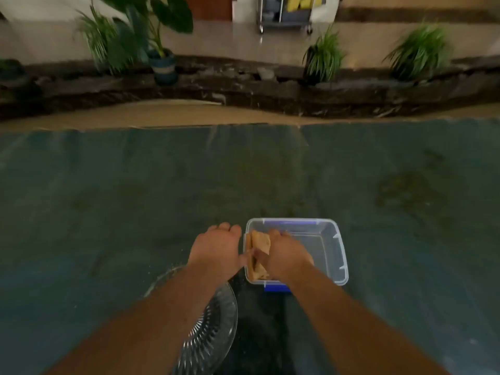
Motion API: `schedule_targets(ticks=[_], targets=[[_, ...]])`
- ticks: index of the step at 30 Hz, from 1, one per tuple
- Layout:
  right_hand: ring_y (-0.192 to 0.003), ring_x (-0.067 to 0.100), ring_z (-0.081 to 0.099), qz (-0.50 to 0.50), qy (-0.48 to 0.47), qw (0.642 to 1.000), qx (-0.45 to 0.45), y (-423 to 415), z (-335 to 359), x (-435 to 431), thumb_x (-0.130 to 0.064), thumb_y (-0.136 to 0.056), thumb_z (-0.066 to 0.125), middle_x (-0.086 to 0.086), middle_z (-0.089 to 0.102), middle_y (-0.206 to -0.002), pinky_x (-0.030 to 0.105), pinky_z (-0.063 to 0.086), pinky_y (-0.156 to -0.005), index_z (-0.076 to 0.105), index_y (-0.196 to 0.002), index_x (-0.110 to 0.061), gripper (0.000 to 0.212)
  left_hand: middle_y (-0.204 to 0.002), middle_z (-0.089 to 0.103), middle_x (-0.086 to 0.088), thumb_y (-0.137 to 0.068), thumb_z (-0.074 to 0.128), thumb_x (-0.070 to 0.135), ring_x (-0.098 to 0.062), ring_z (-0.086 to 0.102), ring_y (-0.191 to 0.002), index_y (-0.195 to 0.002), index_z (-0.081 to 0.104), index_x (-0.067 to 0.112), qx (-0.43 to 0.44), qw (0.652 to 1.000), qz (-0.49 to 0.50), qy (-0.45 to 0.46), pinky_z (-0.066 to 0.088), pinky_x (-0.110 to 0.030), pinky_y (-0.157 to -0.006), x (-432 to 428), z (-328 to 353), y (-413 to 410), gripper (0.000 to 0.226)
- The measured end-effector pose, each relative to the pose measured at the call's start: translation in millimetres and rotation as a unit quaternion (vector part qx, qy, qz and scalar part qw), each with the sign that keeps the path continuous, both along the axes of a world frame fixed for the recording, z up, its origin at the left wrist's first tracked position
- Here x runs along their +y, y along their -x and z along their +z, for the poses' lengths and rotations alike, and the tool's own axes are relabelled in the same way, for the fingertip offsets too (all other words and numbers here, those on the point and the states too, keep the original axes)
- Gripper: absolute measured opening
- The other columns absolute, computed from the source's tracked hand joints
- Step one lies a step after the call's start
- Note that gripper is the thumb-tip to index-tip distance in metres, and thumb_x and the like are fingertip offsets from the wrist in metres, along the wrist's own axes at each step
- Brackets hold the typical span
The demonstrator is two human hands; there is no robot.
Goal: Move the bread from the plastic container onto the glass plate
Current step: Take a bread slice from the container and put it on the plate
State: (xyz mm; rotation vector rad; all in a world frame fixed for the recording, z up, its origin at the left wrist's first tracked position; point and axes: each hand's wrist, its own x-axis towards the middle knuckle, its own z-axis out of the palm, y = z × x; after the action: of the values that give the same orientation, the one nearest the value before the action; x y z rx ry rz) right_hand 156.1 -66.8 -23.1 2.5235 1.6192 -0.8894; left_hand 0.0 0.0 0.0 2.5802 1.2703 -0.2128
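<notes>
A clear plastic container [335, 255] with blue clips sits on the dark green table cover, just ahead of me. Slices of bread [260, 243] stand against its left wall. My right hand [284, 255] reaches into the container and closes on the bread. My left hand [216, 247] rests beside the container's left wall, its thumb touching the bread near the rim and its other fingers curled over the outside. A ribbed glass plate [213, 328] lies near the table's front edge, partly hidden under my left forearm.
The dark green cover [135, 198] spreads wide around the container. Beyond its far edge run a tan strip, a dark stone border and several potted plants [162, 58]. A wheeled metal cart [286, 14] stands far back.
</notes>
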Motion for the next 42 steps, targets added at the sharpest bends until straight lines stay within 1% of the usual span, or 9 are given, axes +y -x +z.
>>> schedule_targets(ticks=[6, 12, 17, 20, 25, 29, 32, 38, 42], targets=[[-0.123, 0.035, 0.058, -0.034, 0.050, 0.998, 0.028, 2, -25, 12, -0.058, -0.096, 0.055, 0.014, 0.057, -0.139, 0.052, 0.046, -0.103, 0.034, -0.150, -0.017, 0.071, -0.101, 0.055, 0.002, -0.089, 0.058, 0.049, -0.017, 0.052, -0.089, -0.114, 0.055, 0.025, -0.030, 0.999, 0.006, 0.016, 0.045, -0.035, -0.069, -7, -27, -8, 0.035], [-0.103, 0.027, 0.066, -0.045, 0.008, 0.998, 0.038, -1, -27, 11, -0.050, -0.101, 0.053, 0.008, 0.069, -0.116, 0.044, 0.052, -0.094, 0.056, -0.127, -0.018, 0.041, -0.100, 0.056, 0.005, -0.087, 0.061, 0.044, -0.014, 0.052, -0.087, -0.116, 0.057, 0.026, -0.060, 0.998, 0.013, 0.030, 0.046, -0.033, -0.067, -7, -38, -7, 0.035], [-0.094, 0.024, 0.069, -0.032, 0.009, 0.998, -0.046, -12, -14, 10, -0.024, -0.103, 0.058, 0.008, 0.072, -0.109, 0.042, 0.056, -0.090, 0.063, -0.112, -0.017, 0.012, -0.104, 0.060, 0.006, -0.087, 0.060, 0.049, -0.013, 0.055, -0.088, -0.118, 0.059, 0.028, -0.096, 0.994, 0.035, 0.035, 0.049, -0.032, -0.066, -8, -38, -3, 0.038], [-0.081, 0.020, 0.070, -0.060, -0.055, 0.995, -0.052, -10, 8, 7, -0.025, -0.106, 0.050, 0.005, 0.074, -0.094, 0.038, 0.060, -0.079, 0.064, -0.103, -0.019, 0.015, -0.109, 0.059, 0.014, -0.084, 0.061, 0.064, -0.007, 0.056, -0.087, -0.120, 0.055, 0.033, -0.141, 0.984, 0.078, 0.072, 0.042, -0.027, -0.059, -7, -36, 2, 0.048], [-0.067, 0.018, 0.065, -0.199, -0.212, 0.949, 0.121, 32, 53, 12, -0.042, -0.090, 0.049, -0.003, 0.065, -0.075, 0.042, 0.058, -0.060, 0.054, -0.079, -0.025, 0.021, -0.120, 0.066, 0.010, -0.070, 0.054, 0.091, -0.009, 0.063, -0.096, -0.137, 0.050, 0.028, -0.275, 0.891, 0.280, 0.229, 0.048, -0.032, -0.077, 7, -18, 22, 0.093], [-0.079, 0.022, 0.067, -0.307, -0.131, 0.888, 0.317, 85, 41, 31, -0.033, -0.084, 0.059, -0.001, 0.065, -0.090, 0.042, 0.064, -0.052, 0.063, -0.100, -0.020, 0.021, -0.093, 0.074, 0.000, -0.076, 0.062, 0.079, -0.021, 0.073, -0.081, -0.101, 0.066, 0.026, -0.322, 0.828, 0.358, 0.287, 0.061, -0.050, -0.078, 18, -20, 64, 0.059], [-0.089, 0.026, 0.067, -0.280, -0.041, 0.910, 0.303, 120, 1, 30, -0.031, -0.090, 0.058, 0.003, 0.066, -0.100, 0.050, 0.063, -0.078, 0.062, -0.117, -0.016, 0.031, -0.086, 0.073, -0.001, -0.089, 0.072, 0.049, -0.023, 0.071, -0.076, -0.094, 0.067, 0.022, -0.265, 0.855, 0.379, 0.235, 0.060, -0.048, -0.077, 21, -41, 114, 0.027], [-0.073, 0.030, 0.075, -0.201, 0.062, 0.932, 0.294, 173, -55, 17, -0.024, -0.087, 0.066, 0.011, 0.072, -0.090, 0.049, 0.066, -0.064, 0.067, -0.092, -0.014, 0.012, -0.091, 0.073, -0.008, -0.089, 0.070, 0.044, -0.030, 0.069, -0.086, -0.096, 0.063, 0.019, -0.105, 0.892, 0.371, 0.236, 0.054, -0.038, -0.076, 6, -93, 193, 0.027], [-0.081, 0.030, 0.074, -0.150, 0.086, 0.963, 0.207, 191, -68, 17, -0.030, -0.089, 0.062, 0.009, 0.074, -0.093, 0.048, 0.065, -0.075, 0.070, -0.096, -0.014, 0.019, -0.091, 0.072, -0.004, -0.089, 0.069, 0.042, -0.024, 0.065, -0.083, -0.098, 0.063, 0.022, -0.081, 0.905, 0.352, 0.223, 0.046, -0.034, -0.068, 1, -107, 206, 0.023]])
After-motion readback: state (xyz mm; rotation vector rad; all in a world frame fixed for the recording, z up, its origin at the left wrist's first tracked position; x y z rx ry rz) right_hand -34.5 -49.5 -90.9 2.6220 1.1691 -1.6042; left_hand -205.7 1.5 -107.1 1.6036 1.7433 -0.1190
